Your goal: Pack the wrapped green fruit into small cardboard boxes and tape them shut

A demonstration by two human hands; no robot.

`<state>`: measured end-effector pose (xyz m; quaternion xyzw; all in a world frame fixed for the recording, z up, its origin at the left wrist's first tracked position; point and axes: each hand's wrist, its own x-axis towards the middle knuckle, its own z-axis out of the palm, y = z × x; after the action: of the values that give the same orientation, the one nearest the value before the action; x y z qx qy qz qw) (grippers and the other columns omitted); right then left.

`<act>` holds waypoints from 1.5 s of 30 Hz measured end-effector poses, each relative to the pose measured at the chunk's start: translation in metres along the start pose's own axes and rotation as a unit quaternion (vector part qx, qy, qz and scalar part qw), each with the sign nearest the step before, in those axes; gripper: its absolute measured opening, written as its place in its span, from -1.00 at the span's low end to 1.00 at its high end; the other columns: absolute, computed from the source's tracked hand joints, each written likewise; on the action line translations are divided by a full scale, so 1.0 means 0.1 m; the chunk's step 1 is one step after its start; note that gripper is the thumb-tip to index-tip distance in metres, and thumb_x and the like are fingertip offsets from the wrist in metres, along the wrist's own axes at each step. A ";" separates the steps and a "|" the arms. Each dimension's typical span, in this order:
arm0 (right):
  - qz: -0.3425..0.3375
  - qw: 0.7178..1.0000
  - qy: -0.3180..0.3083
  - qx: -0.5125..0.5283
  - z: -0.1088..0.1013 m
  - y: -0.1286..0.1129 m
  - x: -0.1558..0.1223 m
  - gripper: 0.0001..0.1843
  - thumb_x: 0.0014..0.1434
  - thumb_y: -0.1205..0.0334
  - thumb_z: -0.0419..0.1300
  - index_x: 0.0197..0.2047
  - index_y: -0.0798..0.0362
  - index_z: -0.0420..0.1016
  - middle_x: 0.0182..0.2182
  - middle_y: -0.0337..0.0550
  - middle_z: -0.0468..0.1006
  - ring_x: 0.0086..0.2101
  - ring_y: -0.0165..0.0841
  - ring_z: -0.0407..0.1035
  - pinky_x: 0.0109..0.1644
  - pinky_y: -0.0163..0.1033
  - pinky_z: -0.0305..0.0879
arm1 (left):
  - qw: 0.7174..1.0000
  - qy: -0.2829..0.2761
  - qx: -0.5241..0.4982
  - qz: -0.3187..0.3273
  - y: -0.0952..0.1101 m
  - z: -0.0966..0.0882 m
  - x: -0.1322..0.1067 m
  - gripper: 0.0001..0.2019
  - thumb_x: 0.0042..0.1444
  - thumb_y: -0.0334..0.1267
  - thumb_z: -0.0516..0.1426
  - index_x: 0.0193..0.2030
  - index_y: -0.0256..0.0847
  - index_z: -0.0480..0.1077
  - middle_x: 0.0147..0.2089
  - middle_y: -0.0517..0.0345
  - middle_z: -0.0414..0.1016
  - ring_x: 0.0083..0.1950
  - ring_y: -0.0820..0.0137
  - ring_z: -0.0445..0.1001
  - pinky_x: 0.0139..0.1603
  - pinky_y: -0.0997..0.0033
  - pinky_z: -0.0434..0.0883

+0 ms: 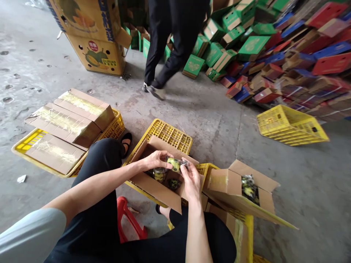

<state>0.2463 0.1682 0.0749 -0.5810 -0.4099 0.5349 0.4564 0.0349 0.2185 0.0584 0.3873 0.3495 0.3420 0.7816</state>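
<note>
Between my two hands is a small clear-wrapped packet point(174, 164) with a yellow-green and dark pattern; its exact kind I cannot make out. My left hand point(157, 160) pinches its left end, and my right hand point(191, 179) grips the right end. Just below them stands an open cardboard box point(153, 188) with a few similar wrapped packets point(159, 174) inside. That box rests on an upturned yellow plastic crate point(170, 137). To the right, another open carton point(225, 180) holds more dark-and-green wrapped packets point(249, 188).
Taped cartons point(65, 122) fill a yellow crate point(117, 124) at left. A red stool point(128, 219) is by my legs. Another person's legs point(172, 36) stand ahead, near durian boxes point(101, 54). Piled green cartons point(252, 47) and a yellow crate point(290, 124) lie at right.
</note>
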 end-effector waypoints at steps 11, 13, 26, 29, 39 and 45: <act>-0.028 0.999 0.028 -0.020 0.05 -0.05 -0.03 -0.68 0.07 0.01 0.48 -0.15 -0.02 0.69 -0.13 -0.11 0.72 -0.09 -0.17 0.56 0.13 -0.03 0.48 | 1.000 -0.004 -0.009 0.003 0.01 0.03 -0.01 -0.36 -0.15 -0.06 0.55 0.05 -0.29 0.52 -0.06 -0.01 0.65 -0.10 0.32 0.61 0.05 0.28 0.47; -0.042 0.999 0.021 -0.017 0.04 -0.04 -0.04 -0.74 0.07 0.05 0.48 -0.19 -0.03 0.70 -0.16 -0.14 0.71 -0.10 -0.18 0.55 0.11 -0.04 0.47 | 1.000 0.001 0.003 0.000 0.01 0.03 -0.01 -0.36 -0.15 -0.03 0.54 0.03 -0.30 0.54 -0.06 -0.03 0.66 -0.11 0.31 0.62 0.06 0.27 0.47; -0.003 0.999 -0.044 -0.006 0.01 -0.05 -0.03 -0.49 0.18 -0.07 0.43 0.16 -0.13 0.63 0.16 -0.13 0.63 0.17 -0.11 0.48 0.30 -0.03 0.37 | 0.999 0.036 0.000 0.018 0.05 0.04 -0.02 -0.42 -0.14 0.02 0.53 -0.06 -0.31 0.57 -0.17 0.03 0.66 -0.22 0.37 0.59 -0.06 0.37 0.46; 0.012 0.999 -0.037 -0.007 0.02 -0.03 -0.04 -0.50 0.19 -0.13 0.41 0.14 -0.13 0.65 0.14 -0.12 0.65 0.13 -0.10 0.52 0.27 -0.02 0.41 | 0.999 0.041 -0.001 0.026 0.06 0.05 -0.03 -0.42 -0.12 0.06 0.51 -0.08 -0.32 0.59 -0.19 0.04 0.66 -0.24 0.38 0.57 -0.08 0.38 0.45; 0.018 0.999 0.014 -0.047 0.00 0.02 -0.01 -0.50 0.15 -0.23 0.39 -0.02 -0.04 0.74 -0.13 -0.10 0.75 -0.15 -0.11 0.61 0.00 -0.07 0.53 | 0.999 0.004 0.030 -0.017 0.08 0.04 -0.04 -0.40 0.01 0.16 0.42 0.02 -0.28 0.58 -0.10 0.00 0.63 -0.19 0.37 0.54 -0.19 0.46 0.41; 0.013 0.996 0.025 -0.081 -0.02 0.03 0.00 -0.45 0.17 -0.29 0.34 -0.04 -0.01 0.74 -0.18 -0.10 0.76 -0.21 -0.14 0.58 -0.09 -0.13 0.50 | 0.999 -0.019 0.030 -0.022 0.07 0.01 -0.04 -0.48 -0.02 0.11 0.46 -0.13 -0.31 0.60 -0.16 0.00 0.63 -0.22 0.36 0.55 -0.16 0.41 0.43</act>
<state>0.2479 0.1671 0.0718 -0.6346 -0.4333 0.4907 0.4108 0.0321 0.2179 0.0656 0.4089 0.3535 0.3067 0.7835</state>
